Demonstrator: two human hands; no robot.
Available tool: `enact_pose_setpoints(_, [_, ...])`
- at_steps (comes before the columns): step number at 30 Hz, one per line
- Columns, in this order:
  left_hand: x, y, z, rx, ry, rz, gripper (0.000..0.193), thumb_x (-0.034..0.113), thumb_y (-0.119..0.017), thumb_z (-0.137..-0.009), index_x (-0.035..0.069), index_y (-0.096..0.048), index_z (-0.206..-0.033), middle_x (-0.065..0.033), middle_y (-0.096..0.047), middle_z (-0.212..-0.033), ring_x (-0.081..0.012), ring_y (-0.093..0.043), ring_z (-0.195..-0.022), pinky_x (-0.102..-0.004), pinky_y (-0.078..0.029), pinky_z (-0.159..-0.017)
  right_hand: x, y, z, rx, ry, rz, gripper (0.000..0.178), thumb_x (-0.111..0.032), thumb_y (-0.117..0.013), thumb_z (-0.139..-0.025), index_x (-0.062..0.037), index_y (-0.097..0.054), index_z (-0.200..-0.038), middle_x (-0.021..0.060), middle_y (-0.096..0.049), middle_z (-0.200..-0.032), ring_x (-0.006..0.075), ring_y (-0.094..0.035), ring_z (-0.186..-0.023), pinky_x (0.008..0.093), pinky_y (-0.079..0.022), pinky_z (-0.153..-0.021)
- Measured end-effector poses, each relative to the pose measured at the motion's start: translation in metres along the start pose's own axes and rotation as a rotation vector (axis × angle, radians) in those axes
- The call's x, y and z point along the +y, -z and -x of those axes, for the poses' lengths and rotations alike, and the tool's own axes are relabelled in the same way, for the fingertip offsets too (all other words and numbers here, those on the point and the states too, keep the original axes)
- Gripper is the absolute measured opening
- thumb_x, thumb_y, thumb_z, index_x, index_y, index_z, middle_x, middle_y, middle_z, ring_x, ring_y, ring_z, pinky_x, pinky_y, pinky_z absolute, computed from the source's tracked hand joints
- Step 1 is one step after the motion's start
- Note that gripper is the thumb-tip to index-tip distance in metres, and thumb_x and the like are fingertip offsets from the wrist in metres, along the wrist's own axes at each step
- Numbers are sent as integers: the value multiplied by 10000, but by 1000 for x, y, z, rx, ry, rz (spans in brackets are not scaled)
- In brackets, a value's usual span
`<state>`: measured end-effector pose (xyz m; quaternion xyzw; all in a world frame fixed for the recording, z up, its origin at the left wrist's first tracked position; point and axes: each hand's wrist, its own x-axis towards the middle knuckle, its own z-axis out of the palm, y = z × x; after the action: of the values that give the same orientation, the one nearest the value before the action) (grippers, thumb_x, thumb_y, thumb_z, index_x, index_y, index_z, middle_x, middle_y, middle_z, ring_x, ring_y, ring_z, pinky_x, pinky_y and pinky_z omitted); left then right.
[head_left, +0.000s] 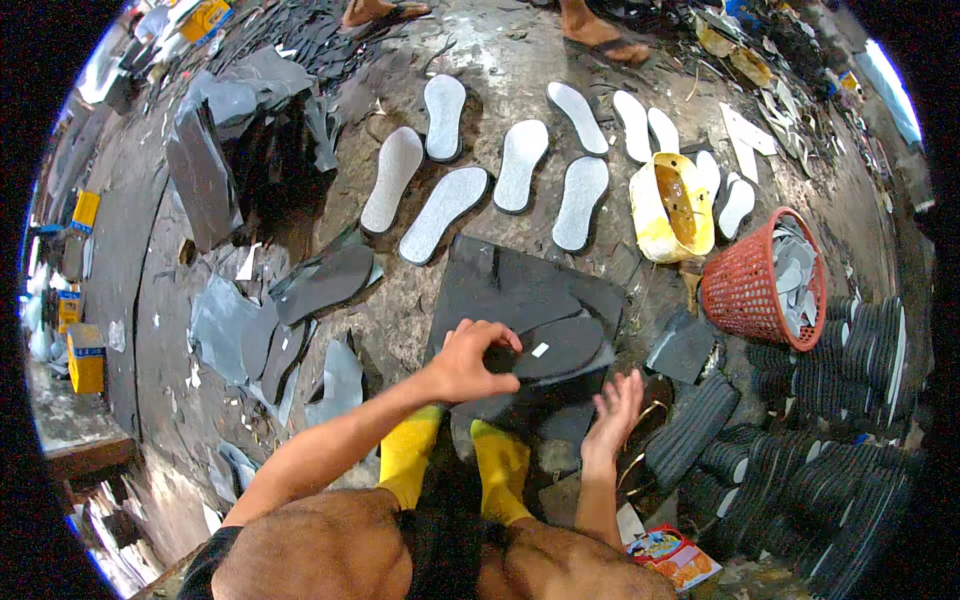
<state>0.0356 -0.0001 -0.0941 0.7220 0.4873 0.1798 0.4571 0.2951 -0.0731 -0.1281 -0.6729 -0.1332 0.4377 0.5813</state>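
Observation:
A black sheet (485, 285) lies on the ground in front of my feet. On it rests a dark shoe sole (572, 343) with a small white rectangle on top. At the sole's left end, my left hand (468, 362) is open, thumb and fingers curved apart with nothing between them. Whether its fingertips touch the sole I cannot tell. My right hand (613, 417) is open too, palm turned inward and fingers spread, just off the sheet's right edge. It holds nothing. Several pale grey insoles (522, 165) with dark edges lie beyond the sheet.
A yellow cut-open container (650, 235) holds brown liquid. Right of it, a red basket (740, 290) contains grey pieces. Stacked black soles (800, 470) fill the lower right. Dark sheets (205, 165) stand at the left, above scraps (225, 325). Another person's feet (605, 40) show at the top.

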Motion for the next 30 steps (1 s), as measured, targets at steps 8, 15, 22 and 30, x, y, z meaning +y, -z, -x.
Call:
enact_pose_setpoints(8, [49,77,2,-215,436,1529,663,499,-612,-980,45,-517,-1453,-121,-689,-1268,-191,-688,-1070,-384,-538,-984,-109,-64,54,-469,89,-116,618,52,-758,-816,-55,-524,-1379,54,-656,-1223,198,-643,-1062,350,-509,-971])
enact_pose_setpoints(15, [79,80,24,-77,249,1144,466,116,-748,-925,-5,-601,-1350,-55,-722,-1179,-123,-679,-1025,-296,-544,-953,-152,-80,51,-504,191,-165,705,90,-736,-795,-4,-468,-1440,96,-643,-1279,213,-644,-1111,351,-487,-1025])
enact_pose_setpoints(22, [76,85,26,-119,315,1319,592,209,-770,-915,-7,-530,-1410,-89,-689,-1257,-167,-675,-1090,-338,-536,-982,-143,-73,53,-614,39,-234,729,107,-704,-789,-11,-446,-1461,98,-643,-1294,240,-641,-1136,376,-481,-1040])
enact_pose_setpoints(30, [82,84,36,-123,-105,732,543,17,-813,-848,22,-593,-1344,-45,-688,-1247,-123,-609,-1144,-336,-493,-1034,-191,-92,49,-337,1122,558,807,-228,-824,-825,-15,-443,-1504,181,-504,-1499,348,-434,-1411,440,-326,-1170])
